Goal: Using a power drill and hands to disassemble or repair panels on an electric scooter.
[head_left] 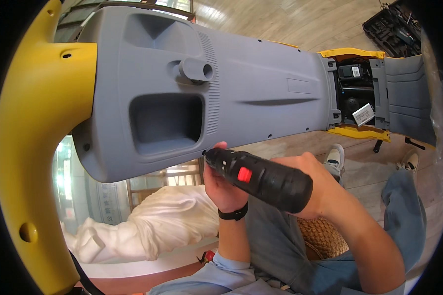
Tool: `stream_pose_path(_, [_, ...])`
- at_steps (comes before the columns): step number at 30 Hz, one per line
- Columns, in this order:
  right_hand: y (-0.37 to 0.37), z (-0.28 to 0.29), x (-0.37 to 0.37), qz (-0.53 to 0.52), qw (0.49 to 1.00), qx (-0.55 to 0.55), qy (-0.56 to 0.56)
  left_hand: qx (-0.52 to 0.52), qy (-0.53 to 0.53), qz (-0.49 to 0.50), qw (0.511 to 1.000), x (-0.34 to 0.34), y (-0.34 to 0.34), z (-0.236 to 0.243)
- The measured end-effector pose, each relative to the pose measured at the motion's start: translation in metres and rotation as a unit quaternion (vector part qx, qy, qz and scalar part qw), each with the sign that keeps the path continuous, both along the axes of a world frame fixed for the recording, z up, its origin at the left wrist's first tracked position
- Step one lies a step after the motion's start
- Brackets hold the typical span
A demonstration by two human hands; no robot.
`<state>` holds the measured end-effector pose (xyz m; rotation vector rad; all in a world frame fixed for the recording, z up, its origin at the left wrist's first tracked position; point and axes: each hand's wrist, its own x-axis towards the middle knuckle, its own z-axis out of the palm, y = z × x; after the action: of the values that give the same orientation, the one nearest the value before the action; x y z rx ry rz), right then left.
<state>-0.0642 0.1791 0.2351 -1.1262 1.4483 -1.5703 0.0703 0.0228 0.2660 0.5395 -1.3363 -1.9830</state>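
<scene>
A black cordless drill [263,179] with a red switch on its top lies in my right hand [315,184], which is closed around its grip, mostly hidden below the body. The drill's nose points left and touches or nearly touches the lower edge of a long grey plastic panel [266,83]. Around that nose, from beneath, curls my left hand [224,189], with fingertips showing on both sides of it. A black band circles the left wrist. What the drill tip meets is too small to tell. Molded into the panel are a deep pocket [167,125] and a round-holed holder [197,70].
A thick yellow curved frame [39,123] rises at the left. Right of the panel, an open bay [354,93] holds black parts and a silver box [363,114]. A white statue [172,216] stands close below. An open tool case [396,29] lies at the far right.
</scene>
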Motion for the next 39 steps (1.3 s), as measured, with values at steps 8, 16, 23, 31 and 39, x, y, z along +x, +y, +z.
stream_pose_path(8, [-0.003,0.008,-0.019,0.014,0.998,-0.004,0.066,0.024,0.025,-0.021,0.999,-0.001,0.009,0.002])
stream_pose_path(16, [-0.004,0.004,-0.018,0.015,0.999,-0.007,0.044,0.040,0.053,-0.039,0.997,-0.006,0.014,-0.001])
stream_pose_path(23, [-0.003,0.003,-0.018,0.038,0.998,0.007,0.043,0.042,0.066,-0.011,0.997,-0.002,0.014,-0.006])
stream_pose_path(31, [-0.006,0.001,-0.014,0.012,0.999,-0.020,0.036,0.052,0.093,-0.062,0.992,0.000,0.007,-0.009])
stream_pose_path(39, [-0.006,-0.002,-0.010,0.012,1.000,-0.010,0.015,0.046,0.080,-0.084,0.992,0.003,0.005,-0.010])
